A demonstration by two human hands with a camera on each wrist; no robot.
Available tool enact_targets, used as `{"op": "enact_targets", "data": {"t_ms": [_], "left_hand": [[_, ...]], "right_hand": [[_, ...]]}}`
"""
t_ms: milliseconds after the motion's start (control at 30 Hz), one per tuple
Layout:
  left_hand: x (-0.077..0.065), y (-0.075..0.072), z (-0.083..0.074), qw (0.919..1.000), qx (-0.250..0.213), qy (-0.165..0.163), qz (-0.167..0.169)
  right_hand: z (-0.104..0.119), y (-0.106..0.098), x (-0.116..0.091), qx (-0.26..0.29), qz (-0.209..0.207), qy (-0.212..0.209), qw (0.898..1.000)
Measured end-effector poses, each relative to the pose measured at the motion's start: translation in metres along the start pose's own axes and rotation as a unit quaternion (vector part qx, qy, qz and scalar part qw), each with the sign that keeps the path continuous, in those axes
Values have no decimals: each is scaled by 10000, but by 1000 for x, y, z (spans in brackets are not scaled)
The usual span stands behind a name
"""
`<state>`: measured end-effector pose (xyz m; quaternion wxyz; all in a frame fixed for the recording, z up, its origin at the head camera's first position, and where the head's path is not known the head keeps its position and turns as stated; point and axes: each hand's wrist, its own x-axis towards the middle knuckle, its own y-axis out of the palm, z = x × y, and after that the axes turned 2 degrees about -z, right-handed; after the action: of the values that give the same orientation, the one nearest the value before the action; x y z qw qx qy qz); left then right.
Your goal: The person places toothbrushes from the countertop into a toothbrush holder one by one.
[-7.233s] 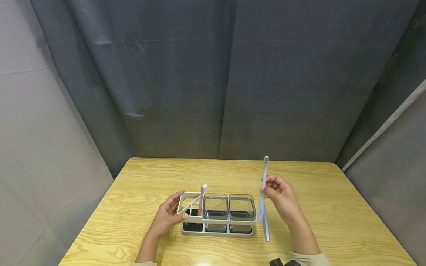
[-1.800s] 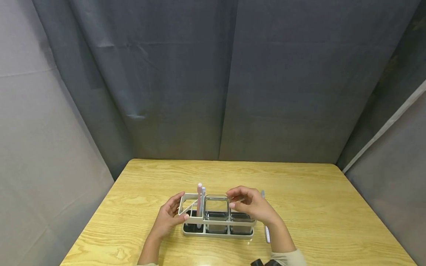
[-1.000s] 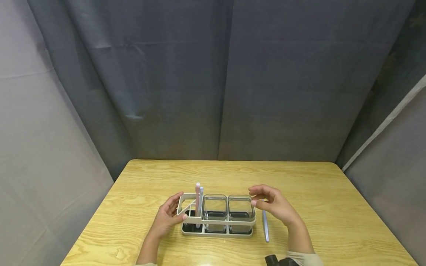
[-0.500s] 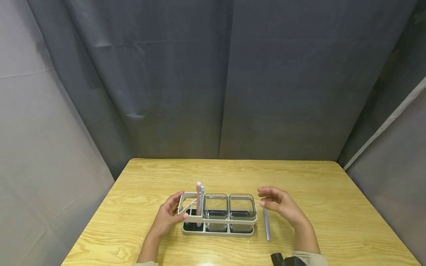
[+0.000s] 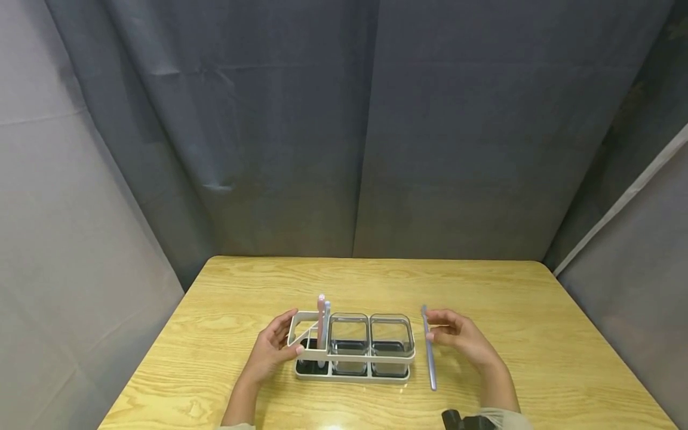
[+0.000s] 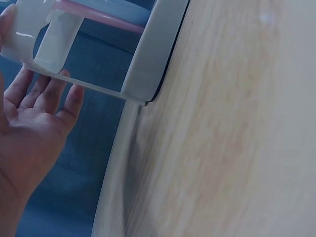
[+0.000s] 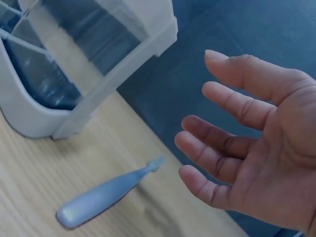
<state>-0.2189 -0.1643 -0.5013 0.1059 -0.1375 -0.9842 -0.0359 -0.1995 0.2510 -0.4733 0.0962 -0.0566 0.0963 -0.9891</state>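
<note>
A pale toothbrush holder [image 5: 355, 378] with dark base pads stands on the table. My left hand [image 5: 276, 346] grips its left end, thumb in front and fingers behind; the left wrist view shows this hand [image 6: 39, 118] with fingertips on the frame. A pink toothbrush [image 5: 321, 322] and a light blue toothbrush [image 5: 327, 310] stand upright in a left compartment. Two clear cups [image 5: 349, 363] fill the other slots. My right hand [image 5: 462, 337] is beside a bluish-purple toothbrush [image 5: 432, 364] lying on the table. In the right wrist view, my right hand [image 7: 256, 133] has loosely bent, parted fingers holding nothing.
The wood-grain table [image 5: 258, 280] reaches back to a dark grey curtain [image 5: 290, 149]. Lighter cloth panels [image 5: 80, 239] hang at the sides. A black device [image 5: 464, 421] is strapped at the right wrist, above a beige sleeve.
The light blue toothbrush, earlier in my right hand, now stands in the holder beside the pink one. My right hand has moved from the right cup to the lying toothbrush. The left stays.
</note>
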Motion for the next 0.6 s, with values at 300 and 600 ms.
{"op": "enact_targets", "data": {"t_ms": [300, 600], "left_hand": [[0, 0, -1, 10000, -9, 14, 31], [0, 0, 1, 10000, -35, 13, 2]], "right_hand": [[-16, 0, 2, 3, -238, 453, 9987], [-30, 2, 1, -73, -377, 809, 9960]]}}
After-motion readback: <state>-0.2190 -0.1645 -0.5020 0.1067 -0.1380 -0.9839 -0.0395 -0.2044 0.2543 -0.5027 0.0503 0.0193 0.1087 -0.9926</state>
